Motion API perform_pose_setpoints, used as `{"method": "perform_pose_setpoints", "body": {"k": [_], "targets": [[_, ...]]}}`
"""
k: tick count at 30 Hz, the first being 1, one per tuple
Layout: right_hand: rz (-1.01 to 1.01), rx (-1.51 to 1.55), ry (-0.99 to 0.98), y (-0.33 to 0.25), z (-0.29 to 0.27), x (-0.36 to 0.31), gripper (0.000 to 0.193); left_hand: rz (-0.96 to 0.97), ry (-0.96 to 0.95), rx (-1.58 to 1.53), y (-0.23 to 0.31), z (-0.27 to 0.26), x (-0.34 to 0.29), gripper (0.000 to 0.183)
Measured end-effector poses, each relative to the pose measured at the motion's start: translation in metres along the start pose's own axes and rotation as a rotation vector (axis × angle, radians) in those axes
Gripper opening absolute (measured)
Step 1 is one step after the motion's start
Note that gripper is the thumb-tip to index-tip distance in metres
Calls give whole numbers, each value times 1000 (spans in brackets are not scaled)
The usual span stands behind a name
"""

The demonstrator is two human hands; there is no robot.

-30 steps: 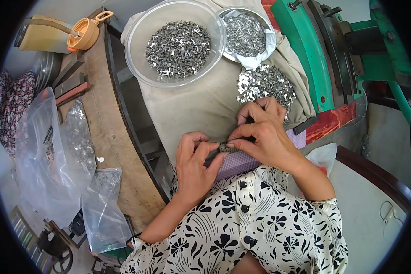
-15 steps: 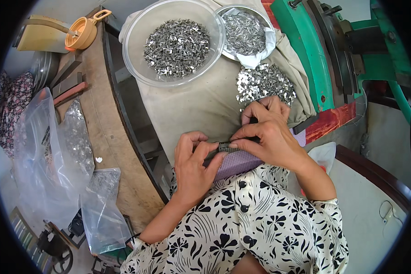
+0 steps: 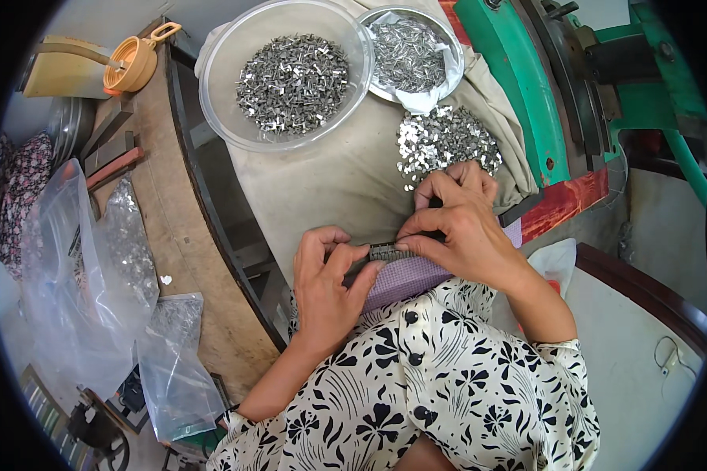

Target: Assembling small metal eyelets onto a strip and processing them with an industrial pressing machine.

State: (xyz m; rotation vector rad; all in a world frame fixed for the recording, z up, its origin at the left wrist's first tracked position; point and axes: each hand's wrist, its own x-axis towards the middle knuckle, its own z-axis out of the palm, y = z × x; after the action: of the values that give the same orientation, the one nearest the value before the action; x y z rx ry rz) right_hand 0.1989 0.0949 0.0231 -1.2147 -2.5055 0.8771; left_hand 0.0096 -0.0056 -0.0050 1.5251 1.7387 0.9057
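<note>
A short ridged metal strip (image 3: pixel 386 252), dark grey with fine crosswise lines, lies between my two hands above a purple checked cloth pad (image 3: pixel 401 284) by my lap. My left hand (image 3: pixel 326 282) grips its left end, with the thumb on the near side and curled fingers on the far side. At the other end, the thumb and forefinger of my right hand (image 3: pixel 467 228) pinch the strip and cover part of it. Just beyond my right fingers is a loose heap of small shiny metal pieces (image 3: pixel 444 141) on a beige cloth (image 3: pixel 291 188).
A clear plastic basin (image 3: pixel 212 106) of small metal parts stands at the back. Beside it sits a lined metal bowl (image 3: pixel 457 78) of thin silver pieces. A green machine (image 3: pixel 511 94) rises at right. Plastic bags (image 3: pixel 78 290) lie by the wooden table (image 3: pixel 173 212) at left.
My left fingertips have drawn slightly left, away from the right ones, so more of the ridged strip shows between my hands. The right hand keeps its pinch.
</note>
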Motion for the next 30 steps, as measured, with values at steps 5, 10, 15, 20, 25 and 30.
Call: {"method": "perform_pose_setpoints", "body": {"k": [5, 10, 15, 20, 25, 30], "targets": [[10, -25, 18, -1, -2, -5, 17, 4, 3, 8, -1, 0, -1, 25], [22, -58, 57, -5, 2, -4, 18, 8, 8, -1, -1, 0, -1, 25], [18, -74, 71, -5, 5, -6, 18, -32, -39, 0, -1, -2, -1, 27], [19, -33, 54, -1, 0, -7, 15, -27, -37, -5, 0, -2, -1, 27], [30, -25, 38, 4, -3, -11, 15, -22, -40, -2, -1, -2, -2, 27], [27, -32, 44, 5, -3, -13, 16, 16, 12, -3, -2, 0, -1, 25]]}}
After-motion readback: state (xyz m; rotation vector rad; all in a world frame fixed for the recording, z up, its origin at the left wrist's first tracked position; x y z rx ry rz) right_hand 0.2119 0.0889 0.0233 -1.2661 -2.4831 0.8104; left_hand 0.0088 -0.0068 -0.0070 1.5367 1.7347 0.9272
